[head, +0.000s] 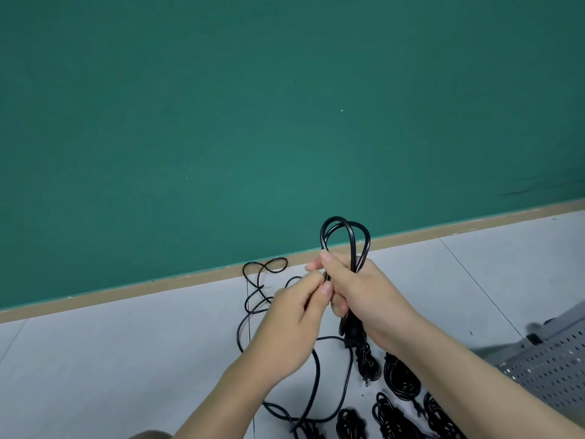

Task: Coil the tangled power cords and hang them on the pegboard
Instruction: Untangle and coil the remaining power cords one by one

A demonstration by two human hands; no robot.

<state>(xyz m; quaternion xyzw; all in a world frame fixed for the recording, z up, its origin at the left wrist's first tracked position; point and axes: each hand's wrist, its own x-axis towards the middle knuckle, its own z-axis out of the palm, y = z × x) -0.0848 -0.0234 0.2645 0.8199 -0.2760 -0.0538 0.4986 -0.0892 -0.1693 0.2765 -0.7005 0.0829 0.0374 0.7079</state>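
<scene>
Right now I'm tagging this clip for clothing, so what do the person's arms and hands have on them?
Nothing visible. The left hand and right hand are bare, without gloves, rings or watch, and both forearms are uncovered to the frame edge, with no sleeve showing.

Left hand: raised, thumb and fingers pinching a cord, touching the right hand.
Right hand: fist wrapped around cord loops.
</scene>
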